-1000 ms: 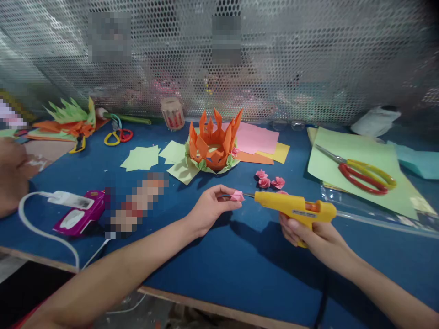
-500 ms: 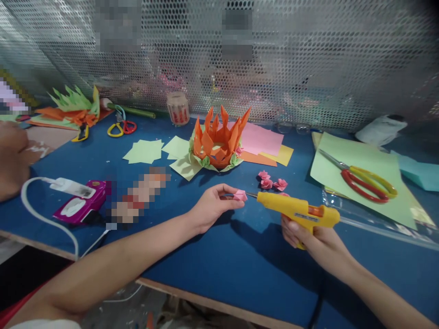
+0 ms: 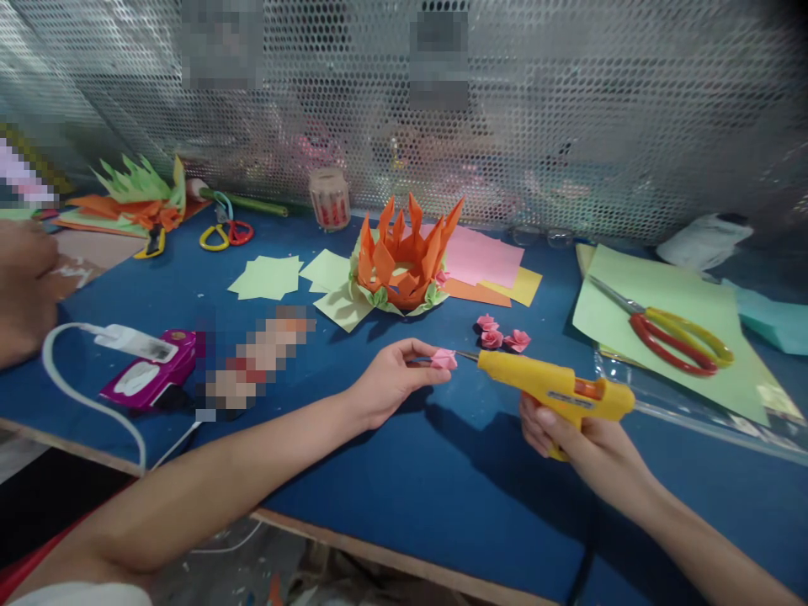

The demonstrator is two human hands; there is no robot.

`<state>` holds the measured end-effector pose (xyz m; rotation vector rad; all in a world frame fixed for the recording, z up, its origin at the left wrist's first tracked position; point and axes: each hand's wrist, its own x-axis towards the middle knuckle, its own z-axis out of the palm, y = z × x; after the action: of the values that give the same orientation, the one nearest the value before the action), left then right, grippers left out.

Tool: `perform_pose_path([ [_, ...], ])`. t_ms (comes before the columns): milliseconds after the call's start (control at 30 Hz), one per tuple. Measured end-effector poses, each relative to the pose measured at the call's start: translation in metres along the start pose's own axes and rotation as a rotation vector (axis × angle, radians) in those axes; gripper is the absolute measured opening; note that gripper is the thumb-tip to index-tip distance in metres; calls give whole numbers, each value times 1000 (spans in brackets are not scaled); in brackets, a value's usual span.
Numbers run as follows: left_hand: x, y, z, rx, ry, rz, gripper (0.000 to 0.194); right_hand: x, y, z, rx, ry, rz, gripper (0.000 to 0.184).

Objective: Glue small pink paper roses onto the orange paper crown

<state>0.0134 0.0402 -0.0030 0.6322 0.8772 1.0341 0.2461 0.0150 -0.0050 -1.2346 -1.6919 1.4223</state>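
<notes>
Between the thumb and fingers of my left hand (image 3: 392,380) is a small pink folded paper flower (image 3: 444,359), held above the blue table. My right hand (image 3: 571,433) is wrapped round the handle of a yellow glue gun (image 3: 555,383). Its metal nozzle points left and ends right by the flower; I cannot tell whether they touch. Beyond the nozzle lie three pink paper flowers (image 3: 491,338). Behind them stands an orange paper crown of pointed petals (image 3: 410,261) with green folded leaves around its base.
Scissors with red and yellow handles (image 3: 682,341) lie on green paper (image 3: 637,278) at right. Green sheets (image 3: 268,278) and pink paper (image 3: 483,257) flank the crown. A purple power strip (image 3: 151,370) with a white cable sits left. Another person's hand (image 3: 25,286) rests at far left.
The glue gun has shifted slightly right, its nozzle tip still close by the flower. My left hand keeps the flower in nearly the same place.
</notes>
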Motion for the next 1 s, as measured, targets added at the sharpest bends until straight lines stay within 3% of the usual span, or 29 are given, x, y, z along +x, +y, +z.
perform_pose_path([
  [200,1,-2,0,5,-2,-6,25,-1,-3,0,7,-44,-15,25],
  [667,1,-3,-1,-6,27,14,27,-3,-8,0,-201,-9,41,36],
  [1000,1,-2,-3,-67,-2,-12,29,-1,-1,-3,-190,62,3,34],
])
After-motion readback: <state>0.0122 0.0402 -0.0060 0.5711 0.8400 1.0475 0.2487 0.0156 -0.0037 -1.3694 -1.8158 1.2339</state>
